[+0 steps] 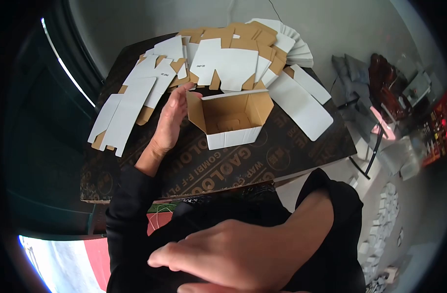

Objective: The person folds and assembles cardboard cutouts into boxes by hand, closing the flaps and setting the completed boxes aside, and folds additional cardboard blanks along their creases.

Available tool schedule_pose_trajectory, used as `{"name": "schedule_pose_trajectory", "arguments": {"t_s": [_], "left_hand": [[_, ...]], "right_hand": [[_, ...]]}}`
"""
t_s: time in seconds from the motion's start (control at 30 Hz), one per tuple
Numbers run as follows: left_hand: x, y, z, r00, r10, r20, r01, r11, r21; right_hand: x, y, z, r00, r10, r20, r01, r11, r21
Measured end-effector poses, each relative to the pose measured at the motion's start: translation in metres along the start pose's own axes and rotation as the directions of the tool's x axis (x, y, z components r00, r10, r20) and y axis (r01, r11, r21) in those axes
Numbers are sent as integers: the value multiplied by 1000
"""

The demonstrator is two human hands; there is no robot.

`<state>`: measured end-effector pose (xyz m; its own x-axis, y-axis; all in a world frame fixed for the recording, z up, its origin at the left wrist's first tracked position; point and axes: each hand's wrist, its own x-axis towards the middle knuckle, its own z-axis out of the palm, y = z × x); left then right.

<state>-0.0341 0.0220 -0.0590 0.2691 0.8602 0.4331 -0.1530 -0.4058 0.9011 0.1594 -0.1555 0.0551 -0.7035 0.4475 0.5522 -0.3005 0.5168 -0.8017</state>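
Note:
A small cardboard box [235, 139], white outside and brown inside, stands on the table with its top open and its flaps up. My left hand [172, 117] is at the box's left side, fingers stretched out beside the left flap; I cannot tell whether it touches. Close to the camera, my right hand [228, 254] is held over my lap, apart from the box. Its back shows, the fingers point left and are extended, and I see nothing held in it. Behind the box lie flat white-and-brown carton blanks [228, 61], overlapping in a loose pile.
The dark printed board tabletop [218, 168] has its front edge near my body. More blanks [120, 117] lie at the left and a flat white piece [301, 105] at the right. On the floor at right are many small white boxes [380, 224] and a pink-topped stand [381, 122].

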Motion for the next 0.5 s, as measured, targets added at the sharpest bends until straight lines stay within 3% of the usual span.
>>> {"name": "schedule_pose_trajectory", "arguments": {"t_s": [0.13, 0.33, 0.47, 0.5], "left_hand": [[-2, 3, 2, 998, -35, -50, 36, 999, 8], [-3, -1, -2, 999, -1, -52, 5, 997, 72], [-3, -4, -5, 994, 79, 75, -84, 994, 67], [-2, -1, -7, 994, 91, 68, -96, 993, 72]], "right_hand": [[-2, -5, 0, 966, 134, 221, -118, 989, -87], [-10, 0, -8, 964, 118, 239, -97, 991, -97], [-12, -1, -33, 990, 44, 138, -26, 991, -131], [-12, 2, -42, 994, 46, 103, -21, 971, -239]]}}
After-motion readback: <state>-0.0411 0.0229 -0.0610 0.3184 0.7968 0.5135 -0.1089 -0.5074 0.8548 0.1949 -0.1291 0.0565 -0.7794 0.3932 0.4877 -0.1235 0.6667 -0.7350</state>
